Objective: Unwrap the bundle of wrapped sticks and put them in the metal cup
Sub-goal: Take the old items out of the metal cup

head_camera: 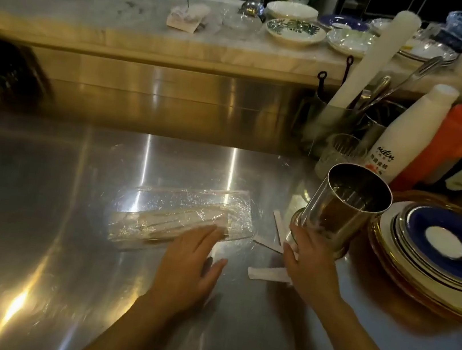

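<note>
I'm seeing my right hand [308, 264] gripping the tilting shiny metal cup [344, 209] at centre right; it risks toppling. My left hand [192, 262] is lying open on the clear-film stick bundle [175, 217].

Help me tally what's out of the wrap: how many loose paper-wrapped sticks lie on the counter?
3, possibly more: one left of the metal cup, one toward the plastic bundle, one beside the right hand, which may hide others.

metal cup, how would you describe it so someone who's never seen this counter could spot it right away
Start at the steel counter and go to its right side, just left of the stack of blue-and-gold plates. The metal cup is the shiny straight-sided cylinder tipped toward the camera, with the right hand at its base. Unlike the ribbed glass behind it, it is opaque, mirror-bright and shows an empty inside.
</note>
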Available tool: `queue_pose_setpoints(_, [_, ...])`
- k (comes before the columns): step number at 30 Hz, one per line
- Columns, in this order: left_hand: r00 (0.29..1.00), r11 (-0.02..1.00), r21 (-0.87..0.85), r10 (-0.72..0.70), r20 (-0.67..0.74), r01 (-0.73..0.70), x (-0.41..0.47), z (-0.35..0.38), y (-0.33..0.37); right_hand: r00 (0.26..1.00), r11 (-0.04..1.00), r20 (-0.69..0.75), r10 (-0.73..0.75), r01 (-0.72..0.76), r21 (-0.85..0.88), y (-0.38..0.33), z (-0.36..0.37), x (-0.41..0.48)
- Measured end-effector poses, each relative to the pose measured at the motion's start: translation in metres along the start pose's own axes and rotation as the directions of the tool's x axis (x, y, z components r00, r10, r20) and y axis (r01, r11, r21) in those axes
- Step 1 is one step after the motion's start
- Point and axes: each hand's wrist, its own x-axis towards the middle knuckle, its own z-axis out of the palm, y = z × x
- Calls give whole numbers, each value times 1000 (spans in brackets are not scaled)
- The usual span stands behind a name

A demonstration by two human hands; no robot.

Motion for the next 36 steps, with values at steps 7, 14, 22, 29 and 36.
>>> queue_pose_setpoints(7, [991, 987, 141, 64, 115, -80, -13, 27, -25, 965, 976, 146, 217, -211, -58, 0, 19, 12])
queue_pose_setpoints(14, [993, 985, 160, 44, 106, -60, -16, 32, -31, 934, 950, 177, 309, -297, -94, -4, 23, 29])
queue_pose_setpoints(22, [993, 988, 147, 30, 117, -47, -16, 33, -32, 937, 967, 260, 232, -194, -164, 4, 11, 35])
queue_pose_setpoints(29, [994, 987, 154, 27, 110, -44, -16, 33, -34, 886, 943, 442, 141, 16, -332, 7, 0, 35])
queue_pose_setpoints(36, [994, 988, 148, 28, 107, -43, -16, 35, -36, 839, 931, 531, 121, 90, -354, -2, 2, 46])
